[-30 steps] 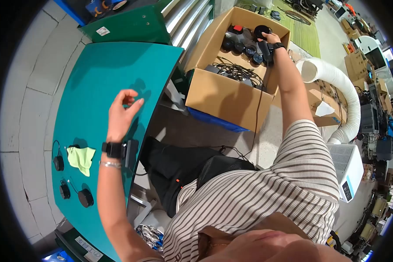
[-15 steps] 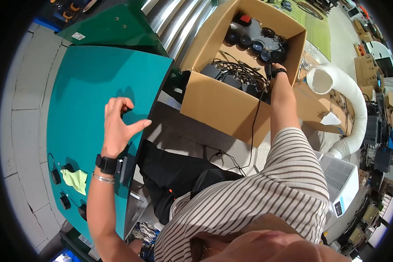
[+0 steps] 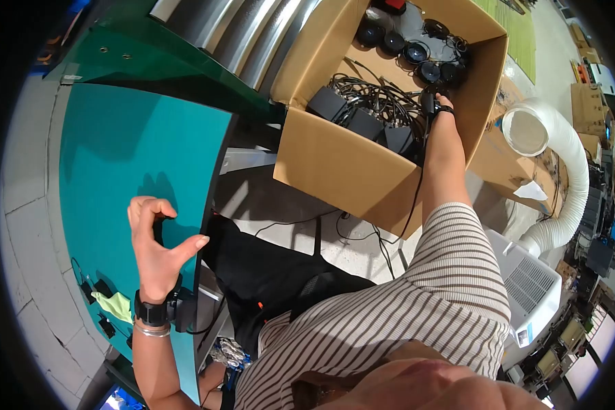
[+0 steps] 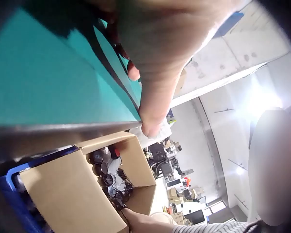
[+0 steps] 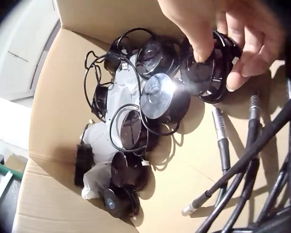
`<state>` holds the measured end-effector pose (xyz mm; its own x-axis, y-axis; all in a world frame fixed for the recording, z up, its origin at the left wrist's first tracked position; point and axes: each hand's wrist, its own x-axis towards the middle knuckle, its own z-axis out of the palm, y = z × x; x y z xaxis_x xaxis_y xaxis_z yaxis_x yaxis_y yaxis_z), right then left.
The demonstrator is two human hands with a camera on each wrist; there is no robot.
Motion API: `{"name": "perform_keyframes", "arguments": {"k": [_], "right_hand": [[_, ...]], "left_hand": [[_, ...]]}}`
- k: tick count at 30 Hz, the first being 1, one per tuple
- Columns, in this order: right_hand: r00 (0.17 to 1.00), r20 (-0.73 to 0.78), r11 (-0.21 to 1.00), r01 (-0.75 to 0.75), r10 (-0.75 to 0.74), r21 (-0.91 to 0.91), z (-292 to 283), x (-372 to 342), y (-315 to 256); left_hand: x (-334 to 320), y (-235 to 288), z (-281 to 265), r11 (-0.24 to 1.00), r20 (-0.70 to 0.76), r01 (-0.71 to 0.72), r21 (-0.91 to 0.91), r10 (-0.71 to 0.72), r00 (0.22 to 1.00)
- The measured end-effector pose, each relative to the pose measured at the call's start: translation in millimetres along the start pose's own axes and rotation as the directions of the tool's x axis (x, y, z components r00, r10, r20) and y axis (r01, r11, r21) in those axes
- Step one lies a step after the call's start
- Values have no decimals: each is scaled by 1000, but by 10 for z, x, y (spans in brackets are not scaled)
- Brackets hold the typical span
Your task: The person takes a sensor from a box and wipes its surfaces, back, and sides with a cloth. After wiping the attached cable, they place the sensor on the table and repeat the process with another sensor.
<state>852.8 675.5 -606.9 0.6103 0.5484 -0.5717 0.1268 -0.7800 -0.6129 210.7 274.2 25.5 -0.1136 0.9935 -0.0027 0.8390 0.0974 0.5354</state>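
Observation:
My right hand (image 3: 444,104) reaches down inside an open cardboard box (image 3: 348,179). In the right wrist view its thumb and fingers grip a round black device (image 5: 199,75) with a thin black cable coiled about it. Several similar round devices (image 5: 157,94) lie beside it, over crumpled clear plastic (image 5: 121,94). Thick black cables (image 5: 240,167) with metal plugs lie near the hand. My left hand (image 3: 156,249) hovers by the edge of the teal tabletop (image 3: 116,160), fingers bent and thumb spread apart, nothing visible in its grasp.
On the table's near left lie a pale green cloth (image 3: 114,305) and several small black devices (image 3: 107,326). Black boxy blocks (image 3: 326,102) sit in the cardboard box. A white flexible duct (image 3: 572,164) and a white appliance (image 3: 526,270) stand right. Metal slats (image 3: 232,34) adjoin the table.
My right hand has shifted from the box's far end toward its near right side, lower down. My left thumb has spread away from the fingers. The head view has turned and drawn closer to the box.

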Motion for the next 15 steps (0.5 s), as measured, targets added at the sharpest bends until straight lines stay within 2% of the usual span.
{"name": "perform_keyframes", "arguments": {"k": [1, 2, 3, 4, 6, 8, 9, 10, 11, 12, 13, 14, 15], "right_hand": [[1000, -2, 1000, -4, 4, -5, -44, -127, -35], [962, 26, 825, 246, -270, -508, -112, -353, -142], [921, 111, 621, 338, -374, -707, -127, -363, -142], [861, 194, 361, 388, -471, -848, -142, -375, -143], [835, 86, 677, 496, -543, -544, -92, 146, 123], [826, 24, 770, 536, -563, -346, -79, 47, 57], [959, 12, 943, 277, -284, 186, -14, -86, -6], [1000, 0, 729, -16, 23, 684, 36, -334, -117], [998, 19, 889, 44, -60, 456, -137, -666, -246], [989, 38, 976, 134, -142, 170, -325, -1063, -403], [973, 57, 969, 228, -223, -99, -515, -1425, -545], [962, 26, 933, 269, -271, -239, -526, -1494, -522], [953, -14, 917, 287, -302, -278, -543, -1565, -511]], "left_hand": [[11, 5, -3, 1000, 8, -1, -10, 1, 1000], [13, -3, 4, 1000, 1, -4, -14, 4, 1000], [8, -26, 1, 1000, 5, 1, -17, -1, 1000], [1, -57, -11, 1000, 25, 2, -2, -1, 1000], [-5, -78, -16, 1000, 45, 5, 10, -6, 999], [-14, -85, -18, 1000, 43, -1, 21, 0, 999], [-14, -85, -19, 1000, 40, 2, 17, -2, 999], [-9, -83, -20, 1000, 40, -8, 25, 7, 999], [-6, -79, -20, 999, 39, -17, 33, 16, 999], [1, -61, -19, 999, 34, -13, 29, 12, 999], [11, -33, -14, 1000, 16, -19, 10, 18, 1000], [15, -15, -7, 1000, -1, -24, -10, 24, 1000], [18, -10, -1, 1000, -4, -17, -14, 17, 1000]]}}
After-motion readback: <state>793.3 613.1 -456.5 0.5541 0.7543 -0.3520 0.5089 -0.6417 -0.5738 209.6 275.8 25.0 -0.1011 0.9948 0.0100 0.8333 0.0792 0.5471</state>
